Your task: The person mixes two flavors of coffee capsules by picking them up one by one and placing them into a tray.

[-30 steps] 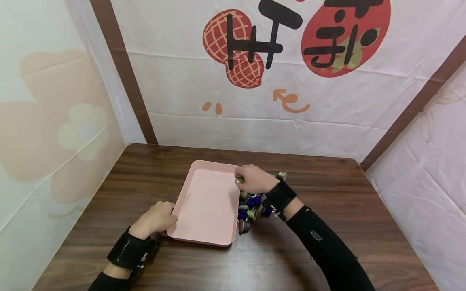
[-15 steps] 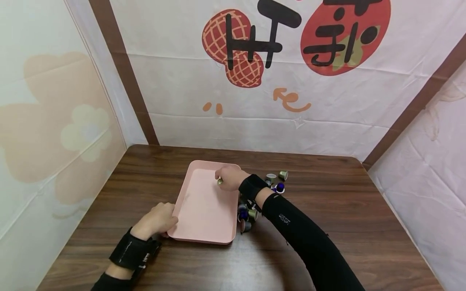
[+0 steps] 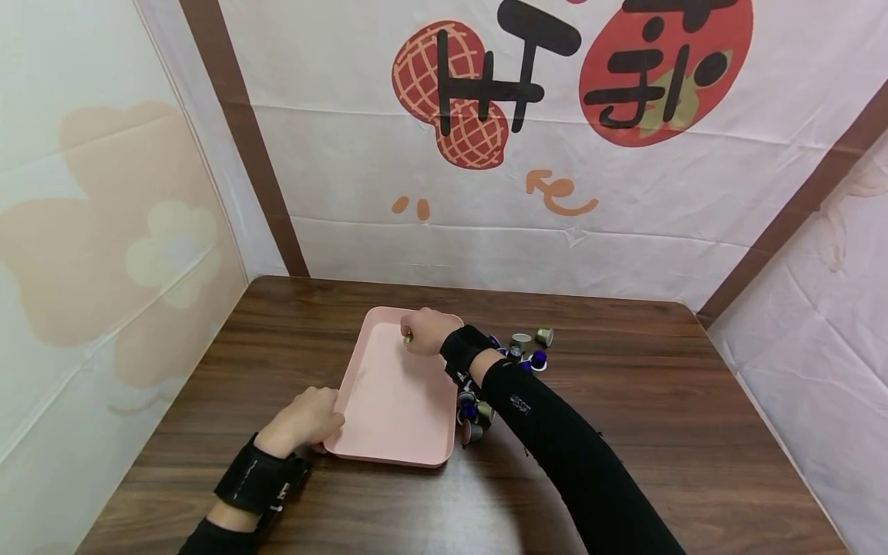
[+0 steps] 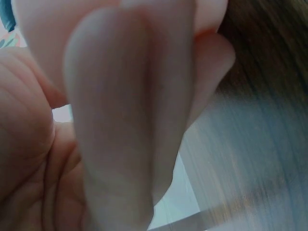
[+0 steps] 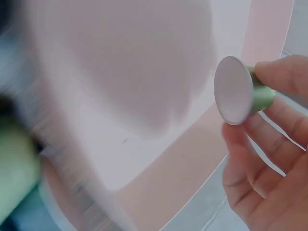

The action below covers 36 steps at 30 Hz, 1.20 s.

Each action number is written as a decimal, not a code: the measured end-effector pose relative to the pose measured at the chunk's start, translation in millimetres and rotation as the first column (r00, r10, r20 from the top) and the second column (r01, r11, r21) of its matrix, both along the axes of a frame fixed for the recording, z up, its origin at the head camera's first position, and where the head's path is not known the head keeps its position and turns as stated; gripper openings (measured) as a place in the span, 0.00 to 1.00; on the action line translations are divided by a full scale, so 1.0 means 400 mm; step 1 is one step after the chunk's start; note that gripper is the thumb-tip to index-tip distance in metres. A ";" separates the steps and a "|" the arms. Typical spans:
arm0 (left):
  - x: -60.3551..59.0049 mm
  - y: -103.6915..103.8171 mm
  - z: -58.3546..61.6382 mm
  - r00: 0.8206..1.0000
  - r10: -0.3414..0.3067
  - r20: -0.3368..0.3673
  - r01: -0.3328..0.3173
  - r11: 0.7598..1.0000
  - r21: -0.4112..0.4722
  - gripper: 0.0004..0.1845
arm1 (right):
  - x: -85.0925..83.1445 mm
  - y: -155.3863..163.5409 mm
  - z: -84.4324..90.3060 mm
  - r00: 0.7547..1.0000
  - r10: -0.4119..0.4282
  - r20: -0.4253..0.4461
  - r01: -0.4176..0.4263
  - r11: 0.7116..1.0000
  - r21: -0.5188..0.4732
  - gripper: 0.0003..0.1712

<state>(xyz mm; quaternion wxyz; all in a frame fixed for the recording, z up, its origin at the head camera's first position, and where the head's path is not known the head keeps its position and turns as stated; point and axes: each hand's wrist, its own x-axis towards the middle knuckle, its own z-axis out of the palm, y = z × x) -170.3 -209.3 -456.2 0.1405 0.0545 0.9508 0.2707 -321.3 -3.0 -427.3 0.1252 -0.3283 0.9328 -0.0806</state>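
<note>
Up close, right hand [image 5: 269, 159] pinches green capsule [image 5: 243, 91].

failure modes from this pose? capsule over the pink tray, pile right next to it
1. The right hand only pinches the green capsule at its body, foil face outward, over the pink tray; a loose release could let it roll.
2. The right forearm crosses directly above the capsule pile beside the tray; pulling back low may scatter capsules.
3. The left hand holds just the tray's near left corner, so a bump could likely pivot the tray.
</note>
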 end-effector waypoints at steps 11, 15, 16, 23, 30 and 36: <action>-0.010 0.016 -0.016 1.000 -0.009 0.017 0.009 1.000 0.004 0.05 | -0.013 -0.036 -0.018 0.998 -0.032 0.050 0.034 0.999 -0.037 0.08; -0.006 0.017 -0.014 1.000 0.000 0.020 -0.001 1.000 0.006 0.05 | -0.028 0.002 -0.010 1.000 0.009 -0.009 -0.009 0.997 -0.077 0.07; -0.005 0.016 -0.014 1.000 0.000 0.021 -0.001 1.000 0.009 0.05 | -0.032 0.018 -0.005 1.000 0.009 -0.029 -0.012 0.996 -0.083 0.06; 0.000 0.007 -0.014 1.000 0.003 0.020 -0.004 1.000 0.023 0.07 | -0.063 0.185 0.015 0.992 -0.003 -0.126 -0.011 0.993 -0.115 0.05; 0.003 -0.003 -0.014 1.000 0.004 0.024 -0.005 1.000 0.023 0.07 | -0.081 0.407 -0.013 0.984 -0.136 -0.113 0.120 0.983 -0.135 0.11; -0.006 -0.009 -0.007 1.000 -0.018 0.010 0.018 1.000 0.005 0.04 | -0.070 0.550 -0.030 0.952 -0.303 -0.050 0.294 0.946 -0.139 0.13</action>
